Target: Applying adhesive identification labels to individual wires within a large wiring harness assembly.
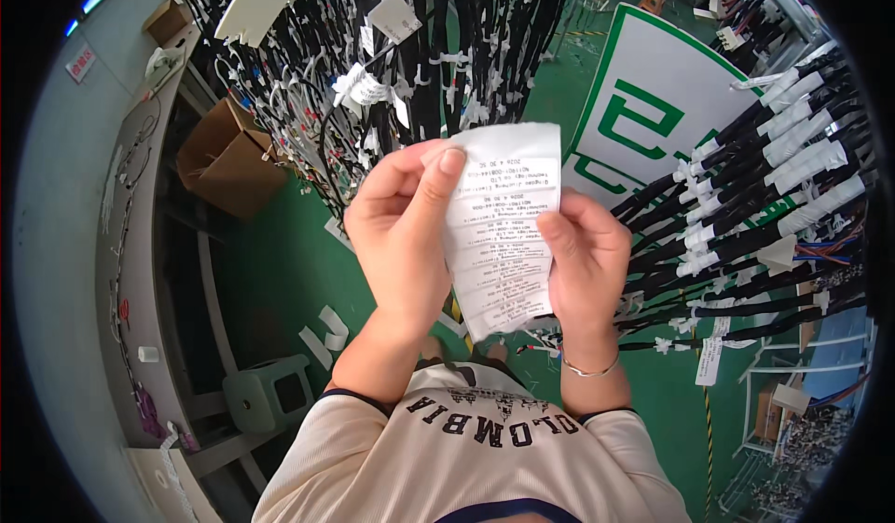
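Observation:
A white strip of printed labels (pixel 503 234) hangs between my two hands in front of my chest. My left hand (pixel 406 225) pinches its upper left edge, thumb on top. On the strip's right edge, my right hand (pixel 587 262) grips with thumb and fingers, a thin bracelet around that wrist. Several lines of small print run across the strip, and its lower end curls slightly. Beyond my left hand hang black wire harnesses (pixel 447 66) wrapped with white tape and tags. More taped black harnesses (pixel 774 169) fan out to the right of my right hand.
A grey bench (pixel 121 234) runs along the left wall, with a cardboard box (pixel 224 150) beside it. Below stands a grey-green plastic stool (pixel 270 397). Paper scraps (pixel 326 332) lie on the green floor. A white sign with a green border (pixel 653 75) stands behind the right harnesses.

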Demonstrator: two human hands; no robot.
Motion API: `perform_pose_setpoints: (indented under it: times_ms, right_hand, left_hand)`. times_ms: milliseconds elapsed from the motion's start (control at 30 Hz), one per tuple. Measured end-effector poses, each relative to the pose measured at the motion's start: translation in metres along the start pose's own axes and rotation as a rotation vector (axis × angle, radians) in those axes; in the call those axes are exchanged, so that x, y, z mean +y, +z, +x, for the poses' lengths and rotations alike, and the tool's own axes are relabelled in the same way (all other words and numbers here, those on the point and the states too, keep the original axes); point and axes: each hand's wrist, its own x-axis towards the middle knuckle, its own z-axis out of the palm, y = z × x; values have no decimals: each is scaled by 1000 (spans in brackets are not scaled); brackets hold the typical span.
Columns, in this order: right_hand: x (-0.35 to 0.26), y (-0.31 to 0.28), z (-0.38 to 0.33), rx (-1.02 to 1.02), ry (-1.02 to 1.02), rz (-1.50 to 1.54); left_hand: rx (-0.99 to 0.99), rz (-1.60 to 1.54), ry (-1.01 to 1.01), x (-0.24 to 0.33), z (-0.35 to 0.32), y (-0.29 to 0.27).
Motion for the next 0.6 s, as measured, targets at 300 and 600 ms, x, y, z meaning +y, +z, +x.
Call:
perform_pose_setpoints:
  times_ms: [300,600]
  right_hand:
    - [11,-16,-2,50,48,-140]
    - [5,-10,3,-2,-384,-660]
  left_hand:
    - [35,67,153,-8,1,10]
    - [-350,859,674,-10,-3,9]
